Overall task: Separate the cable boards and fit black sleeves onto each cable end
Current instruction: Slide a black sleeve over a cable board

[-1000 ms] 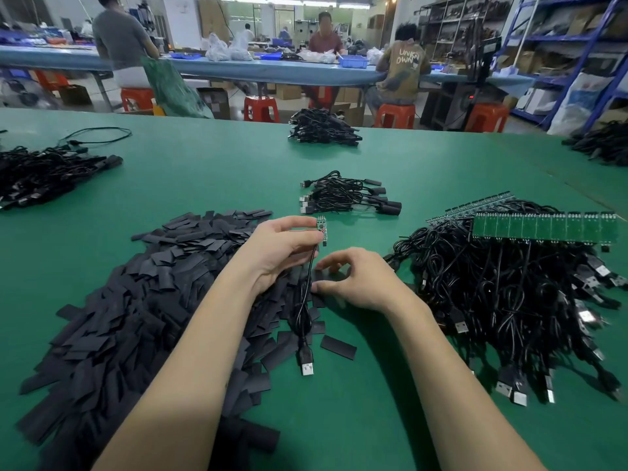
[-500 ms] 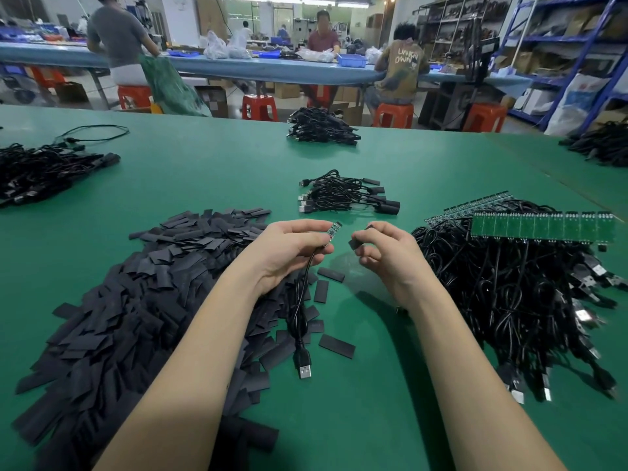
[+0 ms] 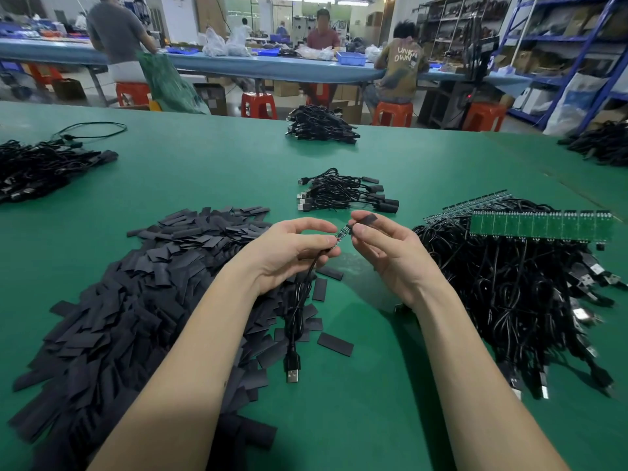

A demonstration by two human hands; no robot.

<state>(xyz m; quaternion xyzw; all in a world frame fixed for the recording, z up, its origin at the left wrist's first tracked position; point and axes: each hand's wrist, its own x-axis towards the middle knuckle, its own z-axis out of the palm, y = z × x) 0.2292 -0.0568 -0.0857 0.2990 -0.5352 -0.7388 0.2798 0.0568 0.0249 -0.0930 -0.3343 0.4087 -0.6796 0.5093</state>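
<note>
Head view — the only one. The board (image 3: pixel 342 233), a small strip on the end of a cable (image 3: pixel 299 300), is pinched between thumb and forefinger of the left hand (image 3: pixel 289 253), held above the green table (image 3: pixel 204 171). Its long axis runs up and to the right, free end aimed at the right hand (image 3: pixel 384 249). The cable hangs down from the left hand and its plug (image 3: pixel 292 370) lies on the table.

A sleeve (image 3: pixel 366 222) — flat, black, short — is pinched in the right fingertips, just beside the board's free end. The two look close to touching; whether the sleeve's mouth is over the tip yet cannot be told. The sleeve's long axis is judged roughly in line with the board's, so the coming move turns on closing that small gap along one line, right hand toward left.

Both grips are narrow fingertip pinches; the other fingers are loosely curled and hold nothing.

Loose sleeves lie heaped in a pile (image 3: pixel 136 300) left of the hands. Unseparated boards sit in a strip (image 3: pixel 540 224) over a cable heap to the right. A small bundle (image 3: pixel 343 193) of cables, seemingly sleeved, lies just beyond the hands.
</note>
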